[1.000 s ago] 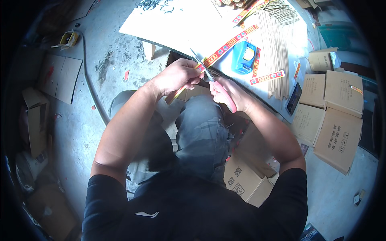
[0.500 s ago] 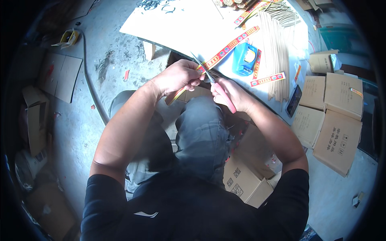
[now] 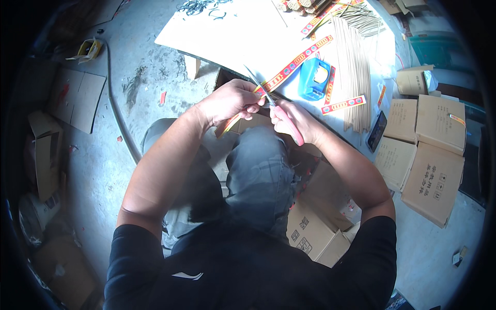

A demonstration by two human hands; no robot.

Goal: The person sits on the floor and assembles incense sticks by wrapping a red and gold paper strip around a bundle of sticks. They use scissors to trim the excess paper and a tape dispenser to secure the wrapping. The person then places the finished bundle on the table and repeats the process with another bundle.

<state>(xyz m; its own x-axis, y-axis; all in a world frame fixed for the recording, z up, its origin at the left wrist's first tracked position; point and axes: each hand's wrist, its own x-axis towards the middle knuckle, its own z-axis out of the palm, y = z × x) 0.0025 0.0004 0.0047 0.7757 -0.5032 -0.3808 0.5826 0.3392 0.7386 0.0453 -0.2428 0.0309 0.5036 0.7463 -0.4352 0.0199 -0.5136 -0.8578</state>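
My left hand (image 3: 235, 102) pinches a long red and yellow printed paper strip (image 3: 290, 68) near the table's front edge. One part of the strip runs out over the table to the upper right; its tail hangs below my fingers. Closed round the pink handles of a pair of scissors (image 3: 287, 123) is my right hand (image 3: 304, 123). The scissor blades point up and left and cross the strip just beside my left fingers. Whether the blades have cut into the paper cannot be made out.
The white table (image 3: 217, 36) carries a blue tape dispenser (image 3: 314, 78), a bundle of thin sticks (image 3: 351, 72), a shorter strip (image 3: 343, 104) and a phone (image 3: 377, 131). Cardboard boxes (image 3: 433, 175) stand at the right. Another box (image 3: 312, 227) lies by my legs. A hose (image 3: 114, 103) crosses the floor.
Almost nothing differs. The strip's hanging tail has shifted slightly below my left hand; both hands and the scissors stay nearly in place.
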